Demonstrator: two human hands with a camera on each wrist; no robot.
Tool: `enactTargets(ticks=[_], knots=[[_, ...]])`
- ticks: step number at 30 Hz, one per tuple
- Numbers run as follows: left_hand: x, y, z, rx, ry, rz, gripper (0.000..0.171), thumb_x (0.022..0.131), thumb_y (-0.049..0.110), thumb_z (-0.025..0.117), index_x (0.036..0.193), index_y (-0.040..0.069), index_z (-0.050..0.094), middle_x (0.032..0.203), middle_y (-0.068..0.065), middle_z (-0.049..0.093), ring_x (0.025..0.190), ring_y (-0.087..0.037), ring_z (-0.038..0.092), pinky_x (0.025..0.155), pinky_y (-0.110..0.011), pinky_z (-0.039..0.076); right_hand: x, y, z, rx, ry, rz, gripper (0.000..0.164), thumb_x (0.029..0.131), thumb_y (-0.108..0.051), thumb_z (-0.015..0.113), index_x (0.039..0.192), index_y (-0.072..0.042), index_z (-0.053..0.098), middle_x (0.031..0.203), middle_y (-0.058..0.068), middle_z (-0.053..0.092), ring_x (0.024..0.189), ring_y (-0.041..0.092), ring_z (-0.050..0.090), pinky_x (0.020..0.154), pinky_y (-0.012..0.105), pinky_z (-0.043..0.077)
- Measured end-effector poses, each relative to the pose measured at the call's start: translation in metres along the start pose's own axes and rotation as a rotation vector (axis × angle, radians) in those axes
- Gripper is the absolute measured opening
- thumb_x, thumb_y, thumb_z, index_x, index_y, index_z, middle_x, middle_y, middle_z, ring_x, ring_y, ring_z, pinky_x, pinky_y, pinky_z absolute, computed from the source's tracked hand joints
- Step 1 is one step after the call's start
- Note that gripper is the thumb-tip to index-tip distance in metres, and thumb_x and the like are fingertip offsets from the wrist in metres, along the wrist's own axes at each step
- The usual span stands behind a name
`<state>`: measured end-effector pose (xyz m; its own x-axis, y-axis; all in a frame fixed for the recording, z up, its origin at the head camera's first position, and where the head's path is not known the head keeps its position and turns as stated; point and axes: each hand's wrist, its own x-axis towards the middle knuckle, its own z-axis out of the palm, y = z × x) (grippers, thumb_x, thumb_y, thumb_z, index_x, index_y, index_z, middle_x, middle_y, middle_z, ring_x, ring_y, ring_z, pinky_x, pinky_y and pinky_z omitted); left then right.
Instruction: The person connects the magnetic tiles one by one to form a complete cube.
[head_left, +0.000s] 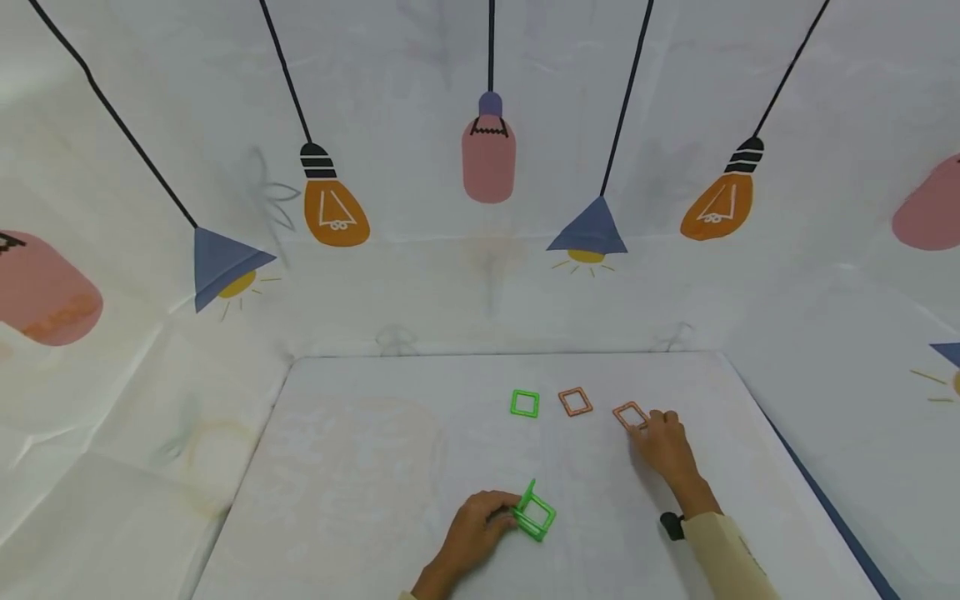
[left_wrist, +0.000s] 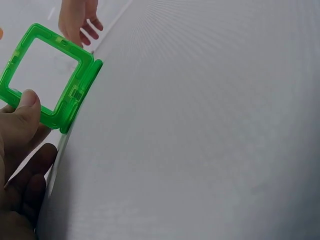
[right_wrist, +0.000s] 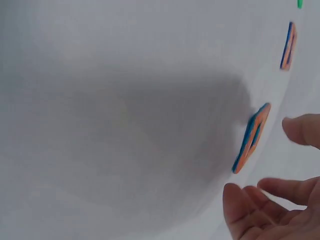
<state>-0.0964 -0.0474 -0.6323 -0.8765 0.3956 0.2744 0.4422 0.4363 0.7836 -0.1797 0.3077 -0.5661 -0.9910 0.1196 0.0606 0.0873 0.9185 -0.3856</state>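
L hand (head_left: 477, 527): green frames (left_wrist: 73, 89) pinched; R hand (head_left: 668, 451): extended, fingers parted, orange frame (right_wrist: 246, 143) ungripped; R tbl edge (head_left: 783, 471) well apart.

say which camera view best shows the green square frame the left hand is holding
The left wrist view: the green square frame appears large there, its opening plainly visible, though the left hand hides part of its rim. The head view shows it small, from above. The right wrist view does not show it recognisably.
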Motion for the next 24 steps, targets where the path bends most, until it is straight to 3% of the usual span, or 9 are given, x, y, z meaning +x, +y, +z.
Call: enactTargets(ticks=[3, 8, 14, 20, 24], knots=[[-0.001, 0.001, 0.001, 0.013, -0.002, 0.004, 0.029, 0.089, 0.033, 0.071, 0.118, 0.026, 0.069, 0.114, 0.012, 0.072, 0.102, -0.004, 0.065, 0.089, -0.028, 0.053, 0.008, 0.004, 0.001, 0.008, -0.057, 0.047, 0.042, 0.096, -0.026, 0.064, 0.095, 0.014, 0.053, 0.105, 0.039, 0.048, 0.094, 0.053, 0.052, 0.070, 0.056, 0.048], [-0.001, 0.003, 0.001, 0.023, 0.001, -0.005, 0.028, 0.089, 0.034, 0.071, 0.116, 0.026, 0.070, 0.112, 0.013, 0.073, 0.100, -0.004, 0.064, 0.087, -0.028, 0.053, 0.016, 0.006, 0.007, -0.003, -0.129, 0.094, 0.045, 0.096, -0.031, 0.064, 0.098, 0.013, 0.057, 0.115, 0.039, 0.045, 0.107, 0.054, 0.045, 0.074, 0.056, 0.048], [-0.001, 0.005, 0.001, 0.036, 0.000, -0.002, 0.028, 0.089, 0.036, 0.071, 0.115, 0.025, 0.071, 0.110, 0.013, 0.073, 0.098, -0.003, 0.064, 0.086, -0.027, 0.052, 0.021, 0.013, 0.012, 0.029, -0.097, 0.089, 0.044, 0.090, -0.027, 0.073, 0.095, 0.012, 0.052, 0.101, 0.030, 0.047, 0.094, 0.045, 0.048, 0.067, 0.049, 0.047], [0.000, 0.004, 0.001, 0.054, -0.002, 0.003, 0.028, 0.089, 0.038, 0.070, 0.114, 0.026, 0.071, 0.109, 0.014, 0.073, 0.098, -0.003, 0.064, 0.087, -0.027, 0.052, 0.022, 0.013, 0.011, 0.139, -0.114, 0.127, 0.055, 0.086, -0.019, 0.076, 0.111, 0.015, 0.042, 0.094, 0.029, 0.053, 0.080, 0.033, 0.054, 0.070, 0.046, 0.048], [0.000, 0.003, 0.001, 0.064, -0.002, 0.006, 0.028, 0.089, 0.038, 0.070, 0.114, 0.025, 0.071, 0.108, 0.013, 0.073, 0.098, -0.003, 0.063, 0.087, -0.027, 0.052, 0.020, 0.013, 0.013, 0.196, -0.129, 0.152, 0.059, 0.088, -0.014, 0.074, 0.125, 0.009, 0.034, 0.096, 0.030, 0.063, 0.082, 0.034, 0.060, 0.072, 0.045, 0.049]])
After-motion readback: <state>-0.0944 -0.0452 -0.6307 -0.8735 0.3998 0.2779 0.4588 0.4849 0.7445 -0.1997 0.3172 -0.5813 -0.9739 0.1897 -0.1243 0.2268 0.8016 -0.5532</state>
